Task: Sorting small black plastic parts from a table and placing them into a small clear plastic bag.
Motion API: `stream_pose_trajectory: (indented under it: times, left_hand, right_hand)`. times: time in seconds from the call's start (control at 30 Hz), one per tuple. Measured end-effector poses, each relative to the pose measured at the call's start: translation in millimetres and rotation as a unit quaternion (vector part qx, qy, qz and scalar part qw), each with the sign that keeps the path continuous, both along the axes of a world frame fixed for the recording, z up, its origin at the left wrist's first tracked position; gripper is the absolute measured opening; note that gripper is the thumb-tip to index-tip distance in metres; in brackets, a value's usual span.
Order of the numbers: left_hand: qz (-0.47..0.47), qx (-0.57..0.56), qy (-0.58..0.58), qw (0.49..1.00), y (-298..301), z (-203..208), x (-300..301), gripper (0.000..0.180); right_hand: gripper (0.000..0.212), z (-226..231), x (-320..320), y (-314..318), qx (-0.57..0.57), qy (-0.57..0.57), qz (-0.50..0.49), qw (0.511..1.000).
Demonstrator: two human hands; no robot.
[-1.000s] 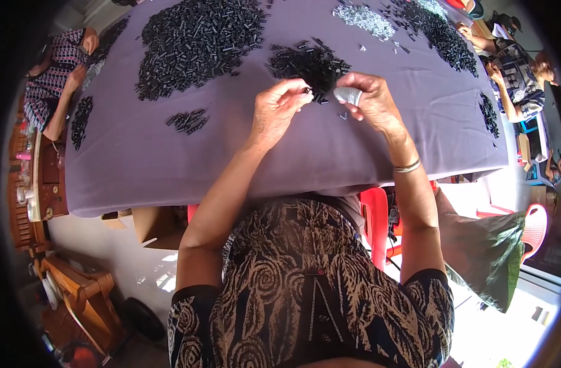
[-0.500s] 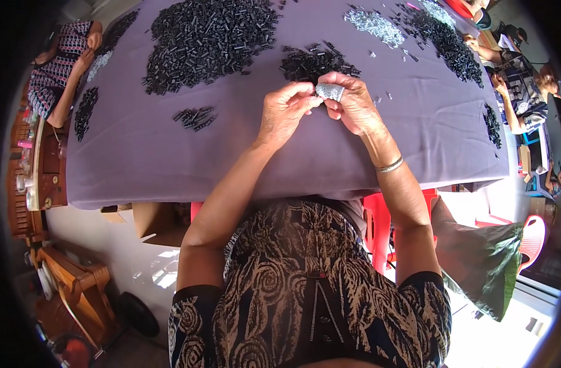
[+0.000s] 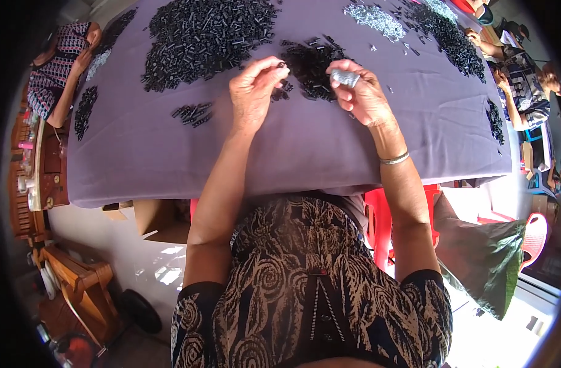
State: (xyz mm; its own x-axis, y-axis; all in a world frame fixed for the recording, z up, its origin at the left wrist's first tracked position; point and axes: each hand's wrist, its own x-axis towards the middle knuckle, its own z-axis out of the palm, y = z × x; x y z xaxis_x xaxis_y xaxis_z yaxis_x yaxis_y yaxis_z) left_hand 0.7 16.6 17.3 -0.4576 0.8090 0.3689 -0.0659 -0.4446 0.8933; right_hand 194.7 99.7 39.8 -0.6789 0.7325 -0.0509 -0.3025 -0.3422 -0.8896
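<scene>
My left hand (image 3: 251, 95) is raised over the purple-covered table, its thumb and fingertips pinched on a small black piece (image 3: 281, 65). To its right, my right hand (image 3: 367, 101) is beside a pile of small black tubular pieces (image 3: 314, 70). Its fingers are curled in, and a silvery-grey wrap (image 3: 345, 78) sits around one of them. Whatever may be between those fingertips is too small to make out. A metal bangle (image 3: 395, 159) circles my right wrist. The two hands are apart, with part of the black pile between them.
A large heap of black pieces (image 3: 207, 40) covers the far left-centre. A small cluster of them (image 3: 193, 114) lies nearer. Clear-white pieces (image 3: 375, 21) and another black heap (image 3: 449, 49) are far right. People sit at both sides; a red plastic stool (image 3: 378, 227) stands below.
My hands, close together before, have moved apart: the left leftward, the right slightly rightward. The black pile between them shows more, and a few pieces now lie by my left fingertips.
</scene>
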Motion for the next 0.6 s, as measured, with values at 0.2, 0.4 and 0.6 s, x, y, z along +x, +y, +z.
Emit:
stream_pose_trajectory:
  times: [0.2, 0.4, 0.6]
  left_hand:
    - [0.059, 0.043, 0.074, 0.995, 0.5, 0.5, -27.2, 0.016]
    - [0.089, -0.015, 0.153, 0.984, 1.2, -4.4, -35.2, 0.014]
    - [0.071, -0.037, 0.11, 0.991, 1.3, -3.6, -31.1, 0.015]
  right_hand:
    - [0.018, -4.3, 10.4, 14.4, 0.059, -0.013, -0.056, 0.997]
    - [0.01, -8.9, 3.6, 9.5, 0.131, -0.092, -0.062, 0.985]
    - [0.007, -7.0, -10.7, -7.2, 0.314, -0.192, -0.037, 0.929]
